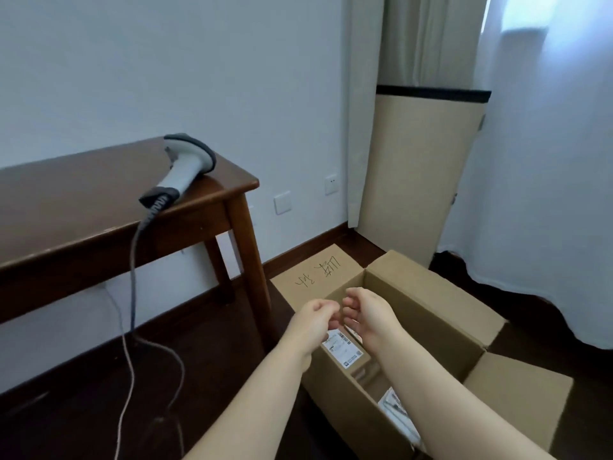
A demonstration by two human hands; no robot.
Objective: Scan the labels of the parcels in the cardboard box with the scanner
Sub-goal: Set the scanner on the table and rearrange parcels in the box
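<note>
Cardboard box (431,313): near corner cut off by the bottom edge.
Label (345,350) inside the box: print too small to read, upper end covered by the hands.
Pale item (396,410) at the box's near end: partly hidden by the right forearm (kind unclear).
Left hand (316,322) and right hand (365,313), above the box: fingers curl away, any grasp hidden.
Table (83,200), left of the box: cut by the left edge.

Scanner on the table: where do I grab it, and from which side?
Grip the pale handle below the head, coming from the front edge of the table: the scanner lies down, its dark cable end overhanging that edge toward you.
</note>
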